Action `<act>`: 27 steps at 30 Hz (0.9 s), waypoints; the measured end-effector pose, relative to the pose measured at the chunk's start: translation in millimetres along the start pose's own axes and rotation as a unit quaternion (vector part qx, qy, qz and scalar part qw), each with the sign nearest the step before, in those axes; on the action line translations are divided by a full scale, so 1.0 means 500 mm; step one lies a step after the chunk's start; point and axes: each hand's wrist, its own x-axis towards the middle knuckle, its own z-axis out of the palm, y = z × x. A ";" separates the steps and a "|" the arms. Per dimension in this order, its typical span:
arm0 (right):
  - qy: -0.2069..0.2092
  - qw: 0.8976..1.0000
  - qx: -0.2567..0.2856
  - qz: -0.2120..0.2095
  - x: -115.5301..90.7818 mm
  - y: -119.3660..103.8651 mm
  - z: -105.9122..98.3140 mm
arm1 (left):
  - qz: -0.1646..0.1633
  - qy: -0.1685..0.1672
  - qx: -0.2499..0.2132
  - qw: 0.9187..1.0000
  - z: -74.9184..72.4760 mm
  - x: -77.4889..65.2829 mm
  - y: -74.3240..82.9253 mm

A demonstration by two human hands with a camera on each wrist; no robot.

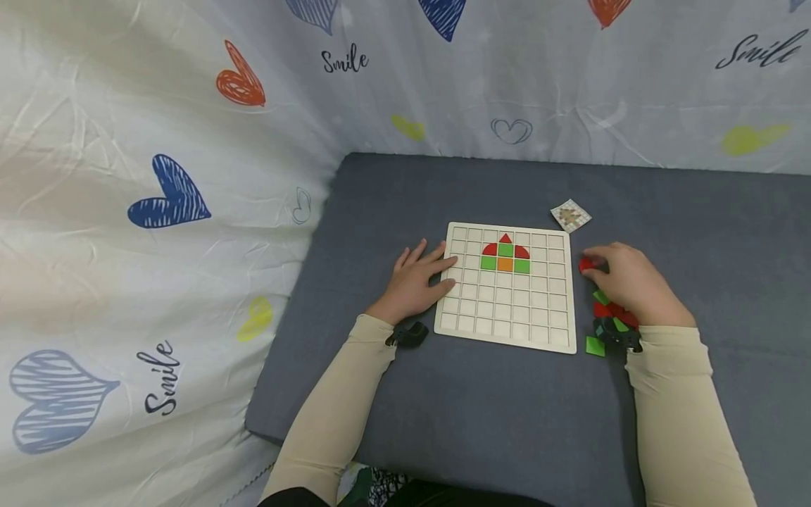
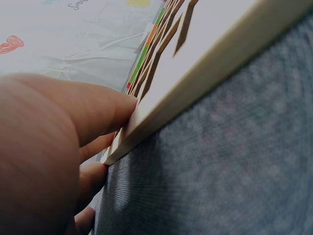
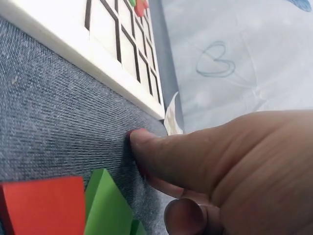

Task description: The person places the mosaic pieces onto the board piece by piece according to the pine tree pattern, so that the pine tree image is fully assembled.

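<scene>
Little shows of the right hand's (image 1: 636, 282) pinched red piece (image 1: 586, 265); the left (image 1: 410, 283) lies spread.

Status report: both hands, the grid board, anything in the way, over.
Left hand touching grid board, left edge. Right hand pinching red piece beside the board. No obstruction visible between piece and board.

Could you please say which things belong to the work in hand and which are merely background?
Job: gridded board; coloured pieces on it; red piece in right hand; loose pieces; probably patterned card.
Background: heart-printed curtain; grey surface.
</scene>
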 end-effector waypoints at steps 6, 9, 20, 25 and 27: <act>0.018 1.000 0.003 0.004 -0.001 -0.002 0.004 | 0.000 0.000 -0.002 1.000 -0.003 -0.001 0.003; 0.021 1.000 0.007 0.014 -0.001 -0.002 0.005 | 0.000 -0.001 -0.001 1.000 -0.003 -0.001 0.002; 0.034 0.998 0.047 0.027 -0.005 -0.003 -0.001 | 0.002 0.001 0.002 1.000 0.000 0.003 -0.002; 0.037 0.997 0.057 0.027 -0.008 0.000 -0.002 | -0.001 0.000 -0.001 1.000 0.000 0.004 -0.001; 0.038 0.997 0.061 0.027 -0.009 0.000 -0.002 | 0.000 0.001 -0.003 1.000 0.000 0.003 0.000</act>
